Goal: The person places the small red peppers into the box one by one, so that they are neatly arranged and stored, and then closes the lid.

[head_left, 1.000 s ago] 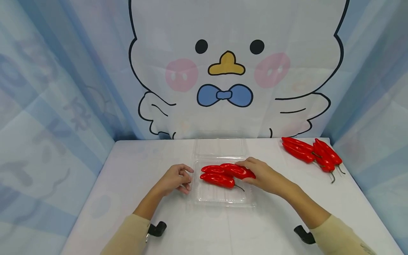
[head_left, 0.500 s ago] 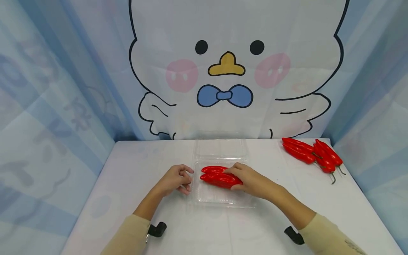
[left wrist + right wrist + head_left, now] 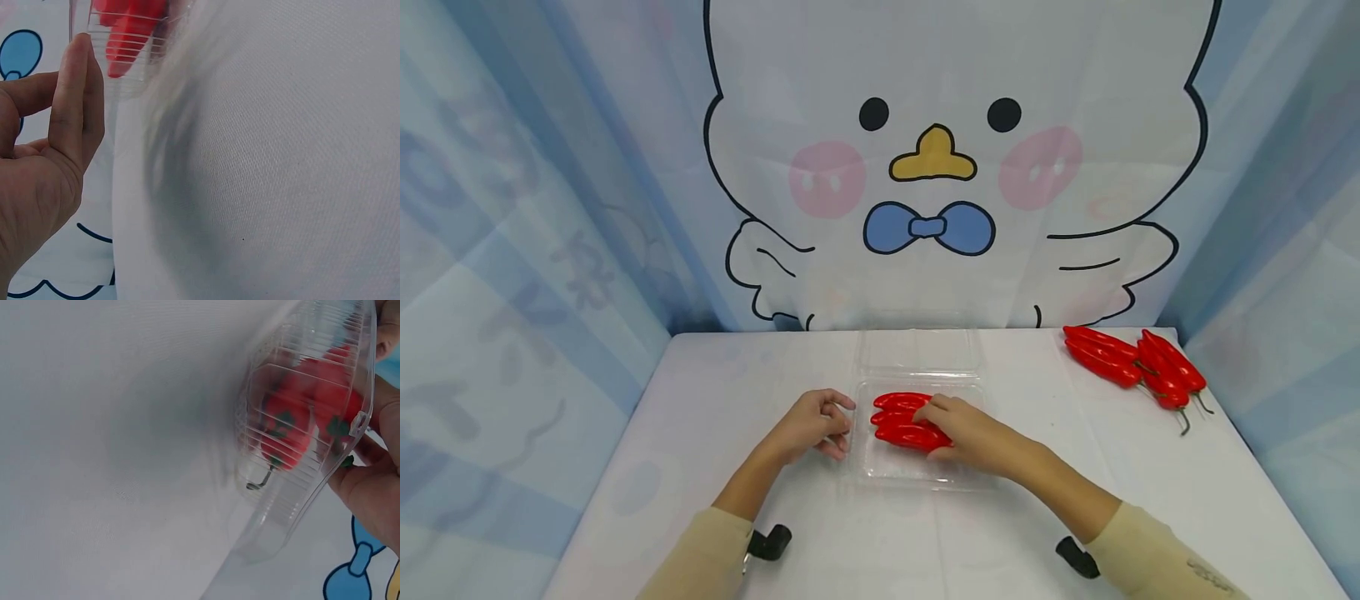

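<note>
Apparently light work: three red peppers inside a clear plastic box (image 3: 887,468), its lid (image 3: 917,352) folded open beyond the far edge. Far pepper (image 3: 898,400), middle pepper (image 3: 886,418) and near pepper (image 3: 902,437) lie side by side, narrow tips toward the box's left wall.

Right hand (image 3: 966,427) reaches over the box's right side. Thumb and fingers are curled round the stem end of the near pepper, opened about as far as its width. Contact with the middle pepper: cannot tell.

Left hand (image 3: 812,425) stands just left of the box, fingers loosely bent, holding nothing. Whether a fingertip touches the rim, cannot tell.

More red peppers (image 3: 1103,363) lie in a cluster on the white table (image 3: 838,550), well apart from the box, to its right and farther back; thin stems angle toward the box's near side.

Handling, by judgement: peppers look light, fairly firm, glossy enough to slip. Best hold is round the thick shoulder below the cap; the thin curled stem makes a poor handle. The box seems flimsy, easily nudged or flexed; the left rim suits a light steadying touch.
</note>
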`<state>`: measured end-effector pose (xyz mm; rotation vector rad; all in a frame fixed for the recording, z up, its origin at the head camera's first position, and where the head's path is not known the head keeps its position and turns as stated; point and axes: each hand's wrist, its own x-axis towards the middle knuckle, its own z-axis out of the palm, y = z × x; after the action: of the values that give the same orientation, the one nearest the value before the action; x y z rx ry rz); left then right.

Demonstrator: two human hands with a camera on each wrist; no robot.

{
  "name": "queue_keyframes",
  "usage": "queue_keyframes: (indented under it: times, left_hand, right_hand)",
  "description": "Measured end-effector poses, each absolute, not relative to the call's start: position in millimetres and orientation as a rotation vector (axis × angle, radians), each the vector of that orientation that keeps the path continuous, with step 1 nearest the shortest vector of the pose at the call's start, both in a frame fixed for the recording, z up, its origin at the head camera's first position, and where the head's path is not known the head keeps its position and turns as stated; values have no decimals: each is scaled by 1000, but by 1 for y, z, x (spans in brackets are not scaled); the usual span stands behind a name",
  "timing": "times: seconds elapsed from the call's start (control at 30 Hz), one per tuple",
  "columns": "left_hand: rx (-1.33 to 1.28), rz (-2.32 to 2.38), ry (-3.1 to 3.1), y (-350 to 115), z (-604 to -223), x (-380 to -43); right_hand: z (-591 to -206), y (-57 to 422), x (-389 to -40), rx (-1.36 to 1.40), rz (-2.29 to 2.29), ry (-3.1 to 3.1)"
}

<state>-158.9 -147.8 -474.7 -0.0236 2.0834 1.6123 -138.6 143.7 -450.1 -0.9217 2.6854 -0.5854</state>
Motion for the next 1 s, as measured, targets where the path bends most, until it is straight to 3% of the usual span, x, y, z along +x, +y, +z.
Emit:
queue_keyframes:
  times: [0.73, 1.0]
  left_hand:
    - [-2, 1637, 2069, -148, -478, -159]
    - [-5, 1645, 2061, -149, -480, -160]
  right_hand:
    - [-470, 131, -138, -1023, -442, 2767]
    - [-477, 129, -132, -1183, -433, 2870]
